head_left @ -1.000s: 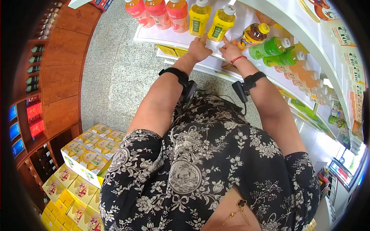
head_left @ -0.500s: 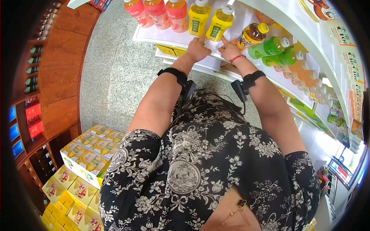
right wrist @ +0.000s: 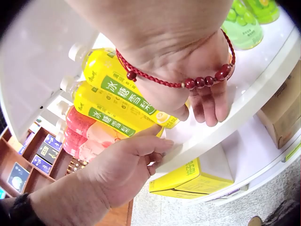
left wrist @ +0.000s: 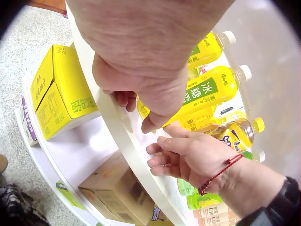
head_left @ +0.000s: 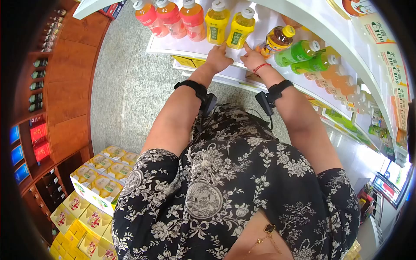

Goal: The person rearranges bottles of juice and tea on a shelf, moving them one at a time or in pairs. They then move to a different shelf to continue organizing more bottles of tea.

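Two yellow drink bottles with green labels and white caps stand side by side at the front of a white shelf (head_left: 182,47). At the base of the right yellow bottle (head_left: 241,31), my left hand (head_left: 218,60) reaches in from the left with a finger stretched to it. My right hand (head_left: 254,60), wearing a red bead bracelet (right wrist: 197,83), points its index finger at the same base from the right; its other fingers are loosely bent. The left yellow bottle (head_left: 216,24) stands just beyond my left fingertips. Neither hand grips a bottle.
Pink-labelled bottles (head_left: 193,21) stand left of the yellow pair. To the right are a dark tea bottle with a yellow cap (head_left: 277,41), green bottles (head_left: 297,53) and pale orange ones. Below, a lower shelf holds a yellow carton (left wrist: 61,92) and a brown cardboard box (left wrist: 117,186).
The shelf, bottles and hands have all shifted slightly left and down in the head view. Both hands stay at the base of the right yellow bottle, fingers posed much as before.
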